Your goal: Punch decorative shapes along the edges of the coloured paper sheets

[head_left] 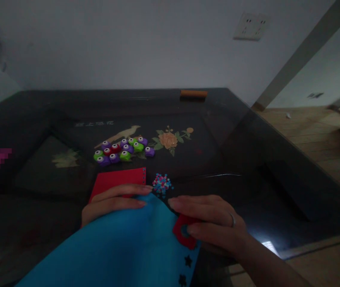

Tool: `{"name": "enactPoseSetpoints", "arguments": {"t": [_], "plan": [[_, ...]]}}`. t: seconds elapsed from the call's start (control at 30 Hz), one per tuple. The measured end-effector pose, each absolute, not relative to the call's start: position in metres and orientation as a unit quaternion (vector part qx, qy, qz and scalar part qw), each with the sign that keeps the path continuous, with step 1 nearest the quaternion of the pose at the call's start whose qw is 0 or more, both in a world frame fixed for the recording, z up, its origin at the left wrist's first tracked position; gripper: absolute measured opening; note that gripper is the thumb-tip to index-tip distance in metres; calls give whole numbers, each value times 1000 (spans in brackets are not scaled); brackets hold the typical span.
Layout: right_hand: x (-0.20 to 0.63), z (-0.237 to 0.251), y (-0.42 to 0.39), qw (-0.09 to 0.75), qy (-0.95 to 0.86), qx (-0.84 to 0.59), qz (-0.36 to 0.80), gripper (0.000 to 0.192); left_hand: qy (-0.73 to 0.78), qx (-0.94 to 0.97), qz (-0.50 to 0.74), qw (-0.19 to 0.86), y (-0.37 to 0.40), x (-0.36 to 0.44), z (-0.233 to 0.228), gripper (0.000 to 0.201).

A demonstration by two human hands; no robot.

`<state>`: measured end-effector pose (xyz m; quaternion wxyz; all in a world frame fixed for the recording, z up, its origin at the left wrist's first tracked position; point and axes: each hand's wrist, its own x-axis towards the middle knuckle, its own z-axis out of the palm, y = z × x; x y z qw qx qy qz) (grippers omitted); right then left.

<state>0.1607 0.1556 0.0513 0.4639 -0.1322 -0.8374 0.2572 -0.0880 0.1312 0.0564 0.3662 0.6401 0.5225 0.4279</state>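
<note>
A blue sheet of paper [119, 247] bends up toward me at the front of the table. My left hand [111, 203] is closed on its far edge, the fingers lying over the top and the thumb hidden. My right hand [214, 219] grips a red craft punch [184, 235], which sits on the sheet's right edge. Star-shaped holes [188, 261] run along that edge below the punch. Beyond my left hand lies a red sheet of paper [119, 178] with small holes down its right side. A small heap of pink and blue paper cutouts [161, 183] is between the hands.
Several purple, green and red craft punches [125, 156] stand grouped on the dark glossy table [224, 155], behind the red sheet. An orange-brown bar [194, 93] lies at the back edge, near the wall. A dark flat object [292, 189] is at the right.
</note>
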Motion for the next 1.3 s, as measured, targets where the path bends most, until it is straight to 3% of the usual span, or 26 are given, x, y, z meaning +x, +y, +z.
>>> {"name": "enactPoseSetpoints", "arguments": {"t": [0.27, 0.57, 0.83, 1.03, 1.3], "plan": [[162, 60, 155, 463, -834, -139, 268, 36, 542, 628, 452, 327, 128, -79, 58, 22], [160, 63, 157, 435, -853, -128, 260, 28, 490, 640, 484, 340, 131, -79, 55, 29], [154, 66, 155, 444, -873, -121, 164, 13, 418, 724, 423, 351, 137, -99, 50, 27], [152, 64, 155, 447, -871, -129, 158, 14, 355, 791, 367, 337, 142, -112, 42, 27], [155, 49, 157, 487, -851, -91, 174, 19, 386, 758, 413, 326, 138, -105, 40, 23]]}}
